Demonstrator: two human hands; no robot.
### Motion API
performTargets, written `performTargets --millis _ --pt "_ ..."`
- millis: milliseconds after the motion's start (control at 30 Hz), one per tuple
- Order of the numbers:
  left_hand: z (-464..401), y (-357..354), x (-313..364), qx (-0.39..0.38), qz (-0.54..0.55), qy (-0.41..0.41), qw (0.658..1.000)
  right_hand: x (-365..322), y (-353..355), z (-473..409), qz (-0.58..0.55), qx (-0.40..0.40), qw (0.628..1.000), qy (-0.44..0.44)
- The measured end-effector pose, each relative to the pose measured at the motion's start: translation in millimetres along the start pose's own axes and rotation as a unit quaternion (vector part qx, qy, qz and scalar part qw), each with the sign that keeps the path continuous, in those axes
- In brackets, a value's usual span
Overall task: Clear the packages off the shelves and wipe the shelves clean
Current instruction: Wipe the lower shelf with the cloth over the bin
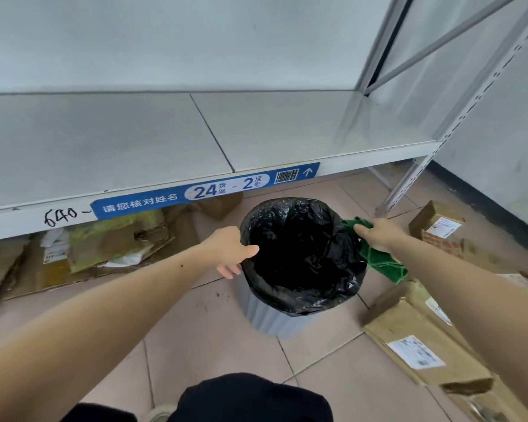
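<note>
Dark-trousered knee (250, 397) fills the bottom edge; person stands over a grey bin (269, 318) lined with a black bag (302, 254). Left hand (233, 251) grips the bin's near-left rim, thumb hooked inside over the liner, probably to steady or shift it. Right hand (378, 234) is clamped on a green cloth (384, 263) at the opposite rim, cloth hanging outside the bag, likely kept ready for wiping or being shaken out. Shelf (165, 132) above carries no packages, only a blue label (205, 191) on its front edge. Packages (424, 339) lie on the floor at right; flattened cardboard (104, 242) sits under the shelf. Bin stands between person and shelf, so reaching in means leaning over it.
</note>
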State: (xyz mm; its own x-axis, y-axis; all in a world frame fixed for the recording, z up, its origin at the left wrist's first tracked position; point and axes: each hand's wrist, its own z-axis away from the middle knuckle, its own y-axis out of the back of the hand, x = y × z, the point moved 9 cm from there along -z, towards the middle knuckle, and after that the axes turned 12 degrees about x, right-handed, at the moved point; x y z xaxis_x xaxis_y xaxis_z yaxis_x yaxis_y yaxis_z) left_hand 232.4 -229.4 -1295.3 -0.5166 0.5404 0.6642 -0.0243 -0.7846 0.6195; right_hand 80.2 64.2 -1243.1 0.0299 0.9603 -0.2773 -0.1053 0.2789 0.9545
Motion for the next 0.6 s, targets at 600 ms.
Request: performTargets --millis 600 --pt "44 86 -90 0.122 0.075 0.106 0.984 -91 -23 58 -0.121 -0.160 0.979 0.035"
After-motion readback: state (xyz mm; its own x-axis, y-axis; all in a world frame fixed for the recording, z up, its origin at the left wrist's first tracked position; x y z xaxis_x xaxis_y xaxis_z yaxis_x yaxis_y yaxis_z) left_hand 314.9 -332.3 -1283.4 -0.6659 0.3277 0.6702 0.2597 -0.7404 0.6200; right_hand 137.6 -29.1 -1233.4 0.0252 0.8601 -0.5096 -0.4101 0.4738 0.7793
